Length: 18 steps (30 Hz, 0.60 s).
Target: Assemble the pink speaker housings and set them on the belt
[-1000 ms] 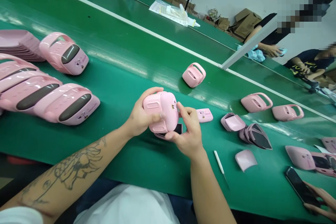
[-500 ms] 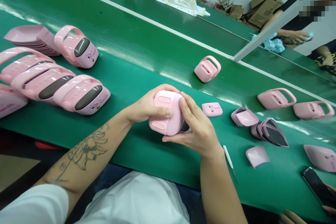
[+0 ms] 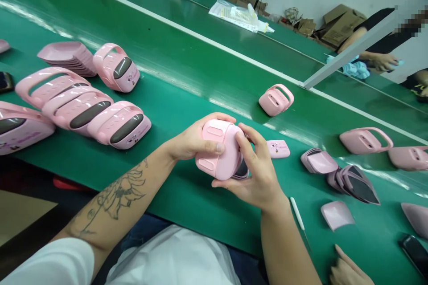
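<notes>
Centrally in the frame, a pink shell (image 3: 217, 149) is held above the green surface (image 3: 174, 178), its face with two raised oblong ridges turned up to the camera. The left hand (image 3: 195, 140) grips it with the thumb pressed flat on that face and the fingers bent around the upper edge. The right hand (image 3: 259, 167) pinches the rounded end, fingertips at the top and thumb at the lower edge. Dark-faced parts (image 3: 242, 170) show beneath the right palm; whether they touch the shell, I cannot tell.

Just beyond the right hand lies a printed plate (image 3: 279, 149). Right of centre are two piles of panels, the nearer pile (image 3: 319, 160) and the farther pile (image 3: 354, 185) side by side, with a loose panel (image 3: 337, 215) below them. A white-handled tool (image 3: 297, 213) lies beside the right forearm. A handled body (image 3: 276, 100) sits higher up, and two more bodies (image 3: 366, 140) are at the right edge. At the left of the frame, handled units with dark windows (image 3: 120, 124) stand grouped near a panel stack (image 3: 68, 58). At lower right, another person's hand (image 3: 349, 271) rests near a phone (image 3: 414, 254)
</notes>
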Available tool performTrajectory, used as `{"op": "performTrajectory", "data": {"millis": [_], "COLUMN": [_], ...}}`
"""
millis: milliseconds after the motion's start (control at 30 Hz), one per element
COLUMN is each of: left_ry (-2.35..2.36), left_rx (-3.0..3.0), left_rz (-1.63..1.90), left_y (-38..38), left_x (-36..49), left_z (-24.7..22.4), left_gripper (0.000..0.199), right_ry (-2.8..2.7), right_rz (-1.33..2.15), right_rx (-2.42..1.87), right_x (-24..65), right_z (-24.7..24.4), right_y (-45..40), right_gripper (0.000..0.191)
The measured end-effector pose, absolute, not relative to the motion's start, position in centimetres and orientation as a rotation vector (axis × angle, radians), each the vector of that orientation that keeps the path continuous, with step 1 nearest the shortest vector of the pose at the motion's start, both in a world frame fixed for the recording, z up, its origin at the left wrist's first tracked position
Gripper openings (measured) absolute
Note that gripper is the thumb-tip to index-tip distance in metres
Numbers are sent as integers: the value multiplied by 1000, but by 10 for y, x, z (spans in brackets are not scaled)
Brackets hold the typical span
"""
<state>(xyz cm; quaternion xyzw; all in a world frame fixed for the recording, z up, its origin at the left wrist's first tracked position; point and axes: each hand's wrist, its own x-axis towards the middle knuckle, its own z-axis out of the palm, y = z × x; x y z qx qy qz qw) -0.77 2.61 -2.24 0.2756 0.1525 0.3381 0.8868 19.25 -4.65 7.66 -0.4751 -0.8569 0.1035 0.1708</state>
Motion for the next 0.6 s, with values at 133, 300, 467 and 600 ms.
{"op": "performTrajectory", "data": {"millis": [133, 300, 467, 600], "left_ry": [302, 327, 322, 326], "left_rx": [581, 622, 624, 653], "left_rz": [672, 664, 685, 694], "left_y": [24, 24, 24, 24], "left_x": [-8, -10, -9, -8], "left_z": [-27, -31, -31, -29], "left_gripper": [87, 92, 94, 94], "right_ry": [-2434, -2468, -2500, -2530], "right_rz": [267, 289, 253, 243], "right_rx": [-1357, -1373, -1367, -1342], "right_x": [193, 196, 198, 199], "right_z": [72, 73, 75, 76], "right_y": [-50, -52, -53, -51], "right_gripper": [132, 133, 125, 121]}}
